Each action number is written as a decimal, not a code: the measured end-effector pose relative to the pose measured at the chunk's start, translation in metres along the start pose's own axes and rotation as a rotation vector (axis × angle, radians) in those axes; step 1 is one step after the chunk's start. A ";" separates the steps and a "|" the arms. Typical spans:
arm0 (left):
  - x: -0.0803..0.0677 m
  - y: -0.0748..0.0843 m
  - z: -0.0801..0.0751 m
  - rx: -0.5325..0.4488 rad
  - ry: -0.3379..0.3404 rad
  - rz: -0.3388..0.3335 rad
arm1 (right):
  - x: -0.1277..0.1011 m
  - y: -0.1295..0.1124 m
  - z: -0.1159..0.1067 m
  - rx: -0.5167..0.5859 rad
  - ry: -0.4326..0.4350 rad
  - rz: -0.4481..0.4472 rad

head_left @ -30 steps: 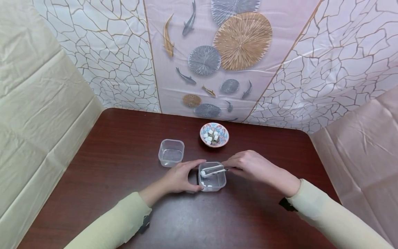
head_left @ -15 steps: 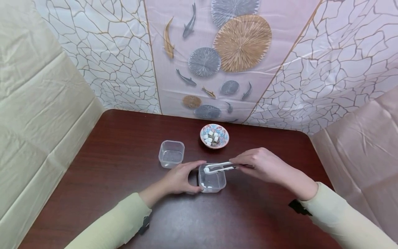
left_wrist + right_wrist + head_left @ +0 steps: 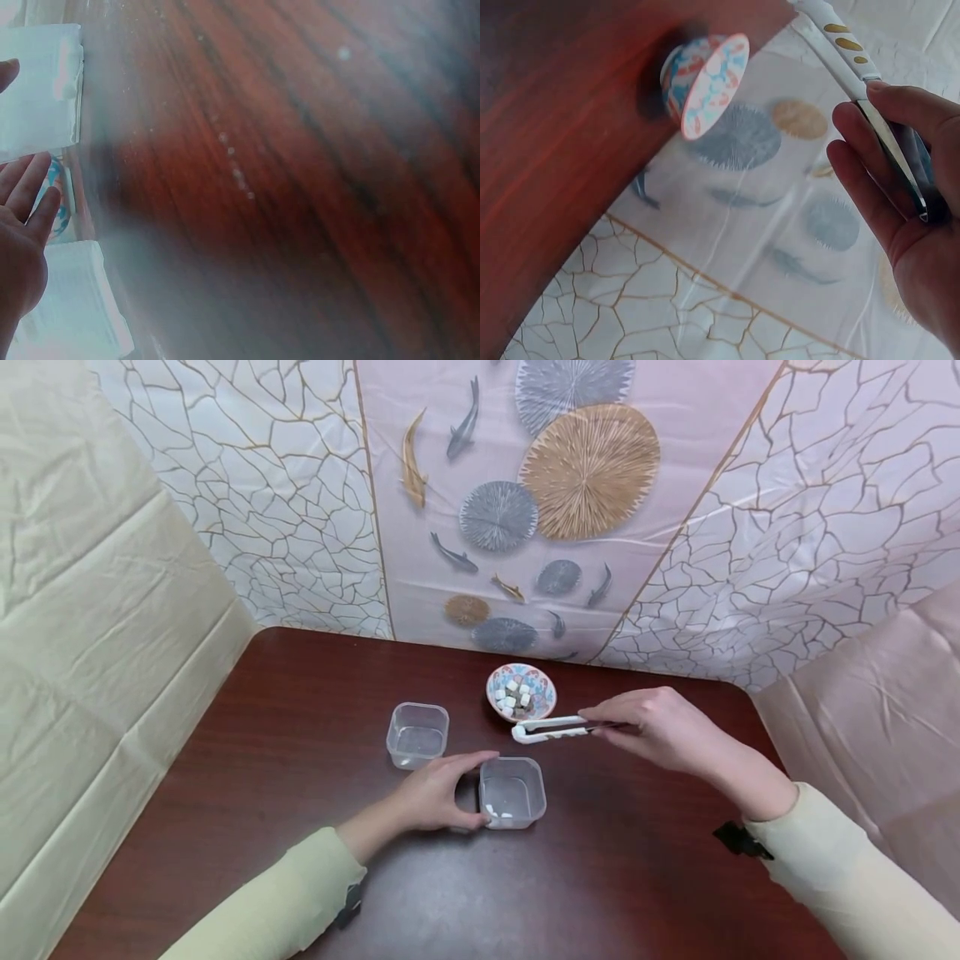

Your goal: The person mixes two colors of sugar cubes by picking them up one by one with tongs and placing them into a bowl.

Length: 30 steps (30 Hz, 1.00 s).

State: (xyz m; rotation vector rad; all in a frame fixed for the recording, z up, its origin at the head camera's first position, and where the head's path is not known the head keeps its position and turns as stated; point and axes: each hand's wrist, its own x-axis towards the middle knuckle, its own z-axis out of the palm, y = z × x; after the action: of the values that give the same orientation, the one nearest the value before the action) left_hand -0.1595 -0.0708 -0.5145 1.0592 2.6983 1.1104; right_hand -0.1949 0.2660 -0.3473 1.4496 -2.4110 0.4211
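My left hand (image 3: 431, 795) holds a small clear plastic container (image 3: 528, 789) by its left side, thumb at the near corner and fingers at the far one. A few small white pieces (image 3: 498, 814) lie in its near left corner. My right hand (image 3: 660, 731) pinches a pair of tongs (image 3: 849, 52) with white, gold-spotted arms and a metal back end. In the head view the white tongs' tips (image 3: 521, 732) come together just in front of the patterned bowl (image 3: 551, 700); whether they grip a white cube I cannot tell. White and brown cubes (image 3: 513, 697) lie in the bowl.
A second clear container (image 3: 418, 737) stands to the left, beyond my left hand. The dark red-brown table (image 3: 315, 735) has patterned cloth (image 3: 300, 527) hanging behind it and plain cloth on both sides.
My right hand has lifted the tongs out of the held container and moved them away and slightly right, toward the bowl. My left hand stays on the container.
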 end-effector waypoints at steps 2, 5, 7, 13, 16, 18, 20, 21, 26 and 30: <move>0.000 -0.002 0.002 -0.006 0.009 0.017 | 0.002 0.005 -0.001 -0.012 0.012 0.013; -0.001 -0.007 0.005 -0.005 0.028 0.045 | 0.004 0.014 0.000 -0.036 0.013 0.036; -0.001 -0.008 0.005 -0.006 0.032 0.051 | 0.007 0.020 0.002 -0.047 0.003 0.057; -0.001 0.001 0.001 -0.010 -0.005 0.003 | 0.011 0.038 0.014 -0.062 -0.068 0.148; -0.001 0.003 0.001 0.008 -0.015 -0.013 | 0.012 0.045 0.021 -0.057 -0.126 0.199; -0.001 0.003 0.001 0.011 -0.016 -0.017 | 0.014 0.049 0.026 -0.050 -0.164 0.227; -0.001 0.002 0.002 0.007 -0.018 -0.014 | 0.015 0.052 0.030 -0.045 -0.192 0.249; -0.001 0.002 0.001 0.004 -0.019 -0.013 | 0.015 0.053 0.032 -0.046 -0.201 0.255; -0.001 0.003 -0.001 -0.010 -0.018 -0.008 | 0.016 0.056 0.034 -0.065 -0.203 0.280; -0.001 0.003 -0.002 -0.005 -0.020 -0.014 | 0.015 0.058 0.034 -0.073 -0.191 0.278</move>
State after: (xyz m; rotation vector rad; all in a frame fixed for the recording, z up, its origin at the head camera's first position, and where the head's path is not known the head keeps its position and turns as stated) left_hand -0.1574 -0.0715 -0.5114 1.0436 2.6820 1.0971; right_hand -0.2569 0.2667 -0.3779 1.1746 -2.7622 0.2614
